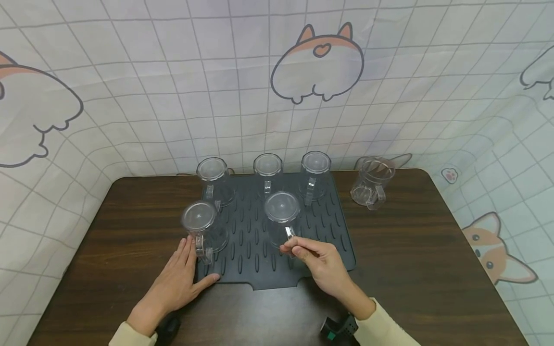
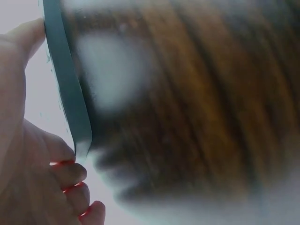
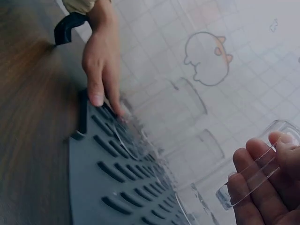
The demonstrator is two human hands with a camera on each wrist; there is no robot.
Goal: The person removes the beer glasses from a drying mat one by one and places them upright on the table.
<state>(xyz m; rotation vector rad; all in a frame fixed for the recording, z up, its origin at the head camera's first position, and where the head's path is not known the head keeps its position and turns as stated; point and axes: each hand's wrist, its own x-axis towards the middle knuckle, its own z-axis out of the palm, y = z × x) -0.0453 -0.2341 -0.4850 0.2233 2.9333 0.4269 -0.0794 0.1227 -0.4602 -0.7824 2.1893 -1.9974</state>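
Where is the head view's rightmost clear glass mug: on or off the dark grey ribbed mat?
Off: the mug stands on the dark brown wooden table, with wood showing between it and the mat.

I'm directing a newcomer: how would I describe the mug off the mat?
On the dark wooden table lies a gray mat. Right of it, near the table's back edge, stands a clear mug. Unlike the other mugs, it stands away from the mat, on bare wood.
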